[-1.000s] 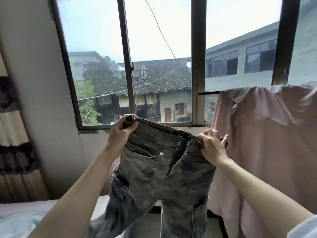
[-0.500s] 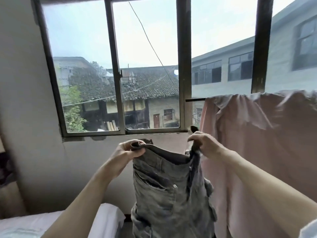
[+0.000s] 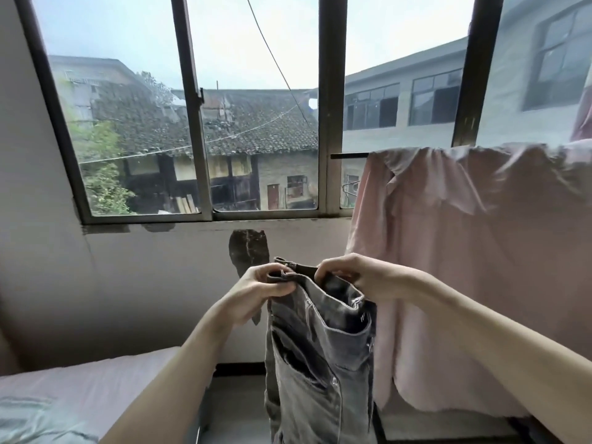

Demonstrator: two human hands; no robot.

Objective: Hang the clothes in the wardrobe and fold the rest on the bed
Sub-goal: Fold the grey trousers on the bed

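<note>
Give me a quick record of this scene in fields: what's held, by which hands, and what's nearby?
held item: grey jeans, folded lengthwise, hanging down
left hand: pinches the waistband
right hand: grips the waistband, close to the left
nearby right: pink shirt draped over a rail
lower left: bed
behind: window onto tiled roofs

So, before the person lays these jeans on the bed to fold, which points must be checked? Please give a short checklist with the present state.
1. Left hand grips the waistband of the grey denim jeans: ok.
2. Right hand grips the waistband: ok.
3. Jeans doubled lengthwise, legs together: ok at the top, lower legs cannot tell.
4. Jeans free of the pink shirt on the rail: cannot tell.
5. Pink-sheeted bed has bare room: ok, what shows.
</note>
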